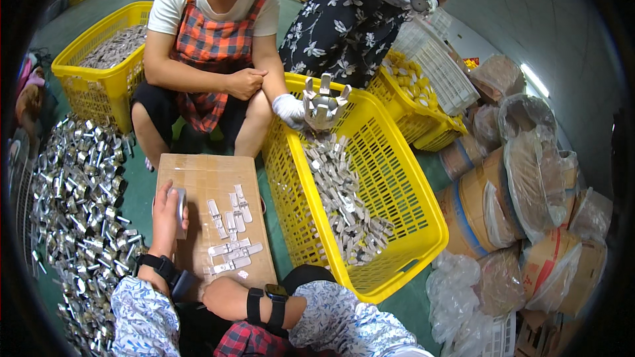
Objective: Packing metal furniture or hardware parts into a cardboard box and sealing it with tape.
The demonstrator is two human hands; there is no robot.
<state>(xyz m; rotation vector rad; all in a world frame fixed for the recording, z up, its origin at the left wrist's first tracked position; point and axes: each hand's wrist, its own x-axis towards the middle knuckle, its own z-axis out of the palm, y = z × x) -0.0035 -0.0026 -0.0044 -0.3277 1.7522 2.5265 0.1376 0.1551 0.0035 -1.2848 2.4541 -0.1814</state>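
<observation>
At the left side of a cardboard box (192,168), my left hand (165,208) grips a grey piece with a rounded edge (180,213); it is seen nearly edge-on, so its kind is unclear. My right hand (221,296) is bent over the near edge of the box, its fingers hidden. Several flat silver metal clips (239,217) lie on the box top, some side by side, between my hands and the right edge. More clips lie close to my right hand, next to a small white patterned piece (243,274).
A yellow basket (403,225) of metal clips stands right of the box. Across, a co-worker's gloved hand (290,111) holds a pronged metal part (323,106). Shiny metal fittings (86,205) are heaped on the left floor. Wrapped cartons (483,205) stand at right.
</observation>
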